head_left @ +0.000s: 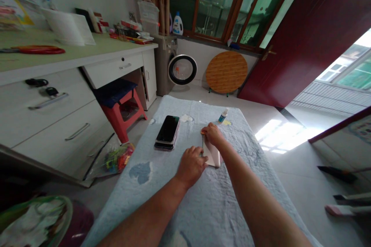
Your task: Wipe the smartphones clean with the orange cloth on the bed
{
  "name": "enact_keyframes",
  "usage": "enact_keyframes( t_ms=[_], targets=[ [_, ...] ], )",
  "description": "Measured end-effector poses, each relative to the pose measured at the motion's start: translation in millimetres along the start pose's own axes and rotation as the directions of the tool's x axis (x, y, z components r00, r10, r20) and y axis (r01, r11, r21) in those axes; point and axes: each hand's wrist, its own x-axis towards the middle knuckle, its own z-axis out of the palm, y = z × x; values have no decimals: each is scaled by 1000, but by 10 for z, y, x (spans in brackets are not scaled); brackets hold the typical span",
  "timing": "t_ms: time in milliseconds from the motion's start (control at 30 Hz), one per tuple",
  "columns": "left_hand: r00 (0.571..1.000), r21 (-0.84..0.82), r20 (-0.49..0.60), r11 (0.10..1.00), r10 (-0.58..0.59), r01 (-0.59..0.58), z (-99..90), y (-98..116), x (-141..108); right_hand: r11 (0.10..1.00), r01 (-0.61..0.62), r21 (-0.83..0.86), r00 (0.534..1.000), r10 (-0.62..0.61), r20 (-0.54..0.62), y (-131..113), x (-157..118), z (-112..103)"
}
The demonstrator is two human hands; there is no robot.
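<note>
A pale pinkish phone lies flat on the light blue blanket. My left hand grips the phone's left side near its lower end, fingers bent around the edge. At the phone's upper end, my right hand presses down with its fingers closed on a small orange pad; most of that pad is hidden under the fingers. Left of my hands is a stack of phones, the top one with its dark screen up. Beyond my right hand stands a small spray bottle with a blue label.
A white desk with drawers runs along the left, a red stool partly under it. A bin stands at lower left. Behind are a washing machine with its door open and a round wooden tabletop.
</note>
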Motion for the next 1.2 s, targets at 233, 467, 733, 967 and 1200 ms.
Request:
enact_keyframes(
  t_ms=[233, 467, 733, 967, 1200],
  targets=[
    [998, -118, -31, 991, 58, -61, 54, -23, 25, 998, -43, 52, 992, 49, -117, -138, -256, 131],
    [999, -69, 32, 997, 26, -23, -10, 73, 32, 977, 109, 181, 990, -90, -111, -234, -806, 129],
    [999, 3, 20, 1000, 28, -28, 5, 145, -2, 973, -21, 228, 984, 61, -168, -46, -727, 98],
    [1000, 3, -4, 1000, 15, -15, 19, 139, -8, 961, -180, 211, 947, 228, -226, 17, -332, 129],
    [999, -45, -5, 998, -49, 49, -1, 136, -12, 988, 5, 153, 985, 22, -169, -222, -506, 146]
  ],
)
